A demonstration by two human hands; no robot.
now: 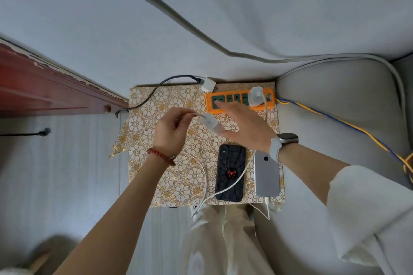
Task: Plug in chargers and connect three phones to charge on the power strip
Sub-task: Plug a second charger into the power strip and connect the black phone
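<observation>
An orange power strip (239, 101) lies at the back of the small table, with one white charger (256, 96) plugged in near its right end. A second white charger (207, 84) on a black braided cable rests at the strip's back left corner. My left hand (171, 133) pinches the white cable just behind a third white charger (210, 123), which hangs above the table. My right hand (243, 126) is spread, fingers over the strip's left sockets, thumb beside that charger. A black spider-case phone (230, 173) and a silver phone (267, 176) lie face down; a white cable enters the silver phone's bottom.
The table wears a gold floral cloth (156, 169). A grey sofa (339, 100) stands to the right, with a yellow and blue cord (335, 118) running from the strip. Dark red wooden furniture (44, 87) is at the left. A white cable crosses the black phone.
</observation>
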